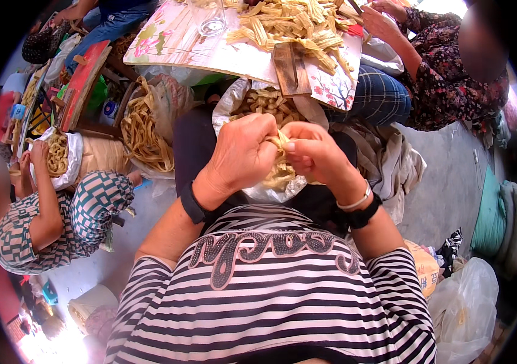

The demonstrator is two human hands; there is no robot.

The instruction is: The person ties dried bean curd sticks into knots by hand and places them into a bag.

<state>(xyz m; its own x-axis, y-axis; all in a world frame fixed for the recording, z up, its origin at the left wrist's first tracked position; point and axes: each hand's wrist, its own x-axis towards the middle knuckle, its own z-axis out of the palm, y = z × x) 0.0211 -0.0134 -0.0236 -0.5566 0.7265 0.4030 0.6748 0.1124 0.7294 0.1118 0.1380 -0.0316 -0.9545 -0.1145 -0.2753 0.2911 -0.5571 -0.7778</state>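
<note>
Left hand (241, 147) and right hand (312, 151) both pinch a pale yellow strip (280, 143) (mostly hidden by the grip); it is above a white sack (228, 104) of similar strips (267, 104), partly blocked from view.

The yellowish strip (281, 143) sits just right of the centre of the frame, raised between the left grip (244, 145) and the right grip (316, 153). It is pale, bunched and creased, with a short folded stretch showing in the gap; its ends are hidden by the fingers, so its full length cannot be told. Behind and below it, more yellowish pieces (269, 105) of like colour lie heaped, curled and overlapping at odd angles, partly covered from view.
</note>
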